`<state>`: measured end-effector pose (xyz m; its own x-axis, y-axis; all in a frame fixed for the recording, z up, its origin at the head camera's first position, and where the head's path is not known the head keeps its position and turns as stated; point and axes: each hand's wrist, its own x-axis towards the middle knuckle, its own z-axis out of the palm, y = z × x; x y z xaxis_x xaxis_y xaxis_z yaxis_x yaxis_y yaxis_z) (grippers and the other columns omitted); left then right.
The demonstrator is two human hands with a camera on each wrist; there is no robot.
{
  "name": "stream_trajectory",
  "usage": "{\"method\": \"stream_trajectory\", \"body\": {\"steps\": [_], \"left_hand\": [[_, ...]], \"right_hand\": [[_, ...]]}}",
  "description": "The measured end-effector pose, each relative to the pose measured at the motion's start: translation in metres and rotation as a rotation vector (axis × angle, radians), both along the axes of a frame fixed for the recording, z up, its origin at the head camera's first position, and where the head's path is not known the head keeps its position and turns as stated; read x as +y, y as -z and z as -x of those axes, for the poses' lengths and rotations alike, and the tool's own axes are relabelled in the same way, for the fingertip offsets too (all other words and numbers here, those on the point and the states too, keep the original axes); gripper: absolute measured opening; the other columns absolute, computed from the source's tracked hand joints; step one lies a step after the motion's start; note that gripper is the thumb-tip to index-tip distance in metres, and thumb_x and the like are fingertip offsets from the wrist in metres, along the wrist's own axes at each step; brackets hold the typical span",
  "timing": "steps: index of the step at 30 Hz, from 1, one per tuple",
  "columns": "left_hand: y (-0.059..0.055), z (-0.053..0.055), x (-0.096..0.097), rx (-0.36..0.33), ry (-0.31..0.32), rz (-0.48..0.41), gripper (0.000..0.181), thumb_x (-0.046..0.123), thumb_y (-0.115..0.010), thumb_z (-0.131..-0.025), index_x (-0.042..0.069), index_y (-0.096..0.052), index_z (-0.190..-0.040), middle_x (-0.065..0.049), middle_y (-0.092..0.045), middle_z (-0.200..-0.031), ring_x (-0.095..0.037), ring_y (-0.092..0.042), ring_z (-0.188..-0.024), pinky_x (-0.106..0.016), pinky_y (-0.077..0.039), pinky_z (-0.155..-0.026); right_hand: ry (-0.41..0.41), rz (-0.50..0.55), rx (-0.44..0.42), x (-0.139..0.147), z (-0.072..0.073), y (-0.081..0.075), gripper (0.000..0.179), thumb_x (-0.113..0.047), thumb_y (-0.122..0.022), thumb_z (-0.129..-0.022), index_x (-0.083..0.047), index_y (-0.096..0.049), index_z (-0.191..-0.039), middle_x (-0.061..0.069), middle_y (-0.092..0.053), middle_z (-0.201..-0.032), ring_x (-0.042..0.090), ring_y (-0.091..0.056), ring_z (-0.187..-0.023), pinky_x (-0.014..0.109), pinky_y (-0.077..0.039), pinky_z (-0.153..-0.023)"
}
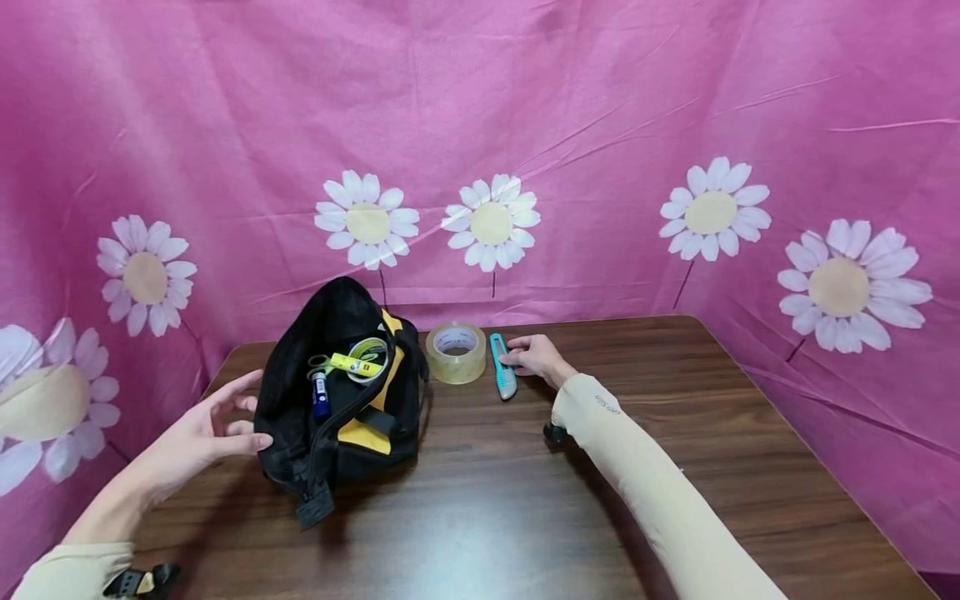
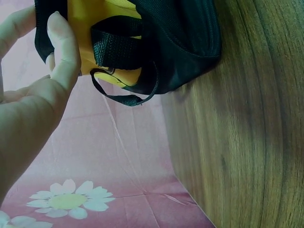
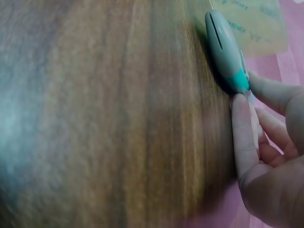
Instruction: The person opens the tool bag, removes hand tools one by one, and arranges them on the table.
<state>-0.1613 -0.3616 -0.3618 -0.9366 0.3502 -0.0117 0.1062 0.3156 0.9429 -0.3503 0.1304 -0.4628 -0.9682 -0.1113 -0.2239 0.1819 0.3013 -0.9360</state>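
Note:
A black and yellow bag stands with its mouth gaping on the left of the table. My left hand pinches the bag's black rim between thumb and fingers, seen also in the left wrist view. Inside the bag lie a blue glue stick, a yellow packet, a tape roll and a green looped handle. Right of the bag, a teal and grey box cutter lies close to the tabletop. The thumb and fingertips of my right hand grip its edge, near the teal part in the right wrist view.
A wide roll of clear packing tape lies between the bag and the box cutter. The brown wooden table ends at a pink curtain with white daisies, which rises behind and along both sides.

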Motion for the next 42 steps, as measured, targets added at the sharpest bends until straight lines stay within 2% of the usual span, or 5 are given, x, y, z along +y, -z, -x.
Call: {"method": "stream_trajectory", "body": {"steps": [12,20,28,33,42], "left_hand": [[0.004,0.001,0.000,-0.007,-0.003,0.000,0.089,-0.002,-0.067,-0.094,0.012,-0.012,-0.162,-0.019,-0.045,-0.123,-0.018,-0.068,-0.089,-0.029,-0.053,-0.075],[0.004,0.004,0.002,-0.032,-0.012,0.008,0.090,0.000,-0.068,-0.094,0.015,-0.013,-0.163,-0.019,-0.044,-0.124,-0.021,-0.068,-0.092,-0.030,-0.055,-0.079],[0.000,0.007,0.001,-0.009,-0.008,0.022,0.090,0.000,-0.070,-0.092,0.012,-0.014,-0.162,-0.016,-0.044,-0.117,-0.014,-0.063,-0.087,-0.030,-0.053,-0.070],[-0.002,0.008,-0.001,-0.005,-0.017,0.037,0.091,0.000,-0.072,-0.091,0.012,-0.015,-0.162,-0.013,-0.043,-0.115,-0.012,-0.062,-0.083,-0.029,-0.052,-0.067],[-0.005,0.008,-0.001,-0.038,-0.026,0.048,0.093,0.003,-0.073,-0.091,0.015,-0.015,-0.162,-0.015,-0.036,-0.117,-0.009,-0.060,-0.079,-0.030,-0.049,-0.065]], "right_hand": [[-0.033,0.015,-0.037,0.001,0.002,0.001,0.057,-0.012,-0.077,-0.091,0.004,-0.054,-0.141,0.013,-0.072,-0.106,0.015,-0.069,-0.090,0.033,-0.059,-0.079],[-0.090,0.027,-0.130,0.014,0.010,-0.017,0.055,-0.014,-0.072,-0.096,-0.001,-0.050,-0.144,0.019,-0.061,-0.129,0.029,-0.063,-0.106,0.037,-0.060,-0.076],[-0.229,-0.032,-0.111,0.018,0.022,-0.083,0.059,-0.011,-0.065,-0.100,0.000,-0.040,-0.152,0.024,-0.050,-0.144,0.047,-0.053,-0.126,0.048,-0.056,-0.089],[-0.357,-0.059,-0.088,-0.001,0.025,-0.134,0.059,-0.015,-0.066,-0.100,-0.004,-0.040,-0.152,0.020,-0.050,-0.146,0.040,-0.054,-0.124,0.051,-0.053,-0.094],[-0.580,-0.121,0.005,-0.063,0.014,-0.215,0.056,-0.022,-0.069,-0.098,-0.013,-0.047,-0.148,0.012,-0.055,-0.142,0.029,-0.058,-0.122,0.045,-0.055,-0.091]]}}
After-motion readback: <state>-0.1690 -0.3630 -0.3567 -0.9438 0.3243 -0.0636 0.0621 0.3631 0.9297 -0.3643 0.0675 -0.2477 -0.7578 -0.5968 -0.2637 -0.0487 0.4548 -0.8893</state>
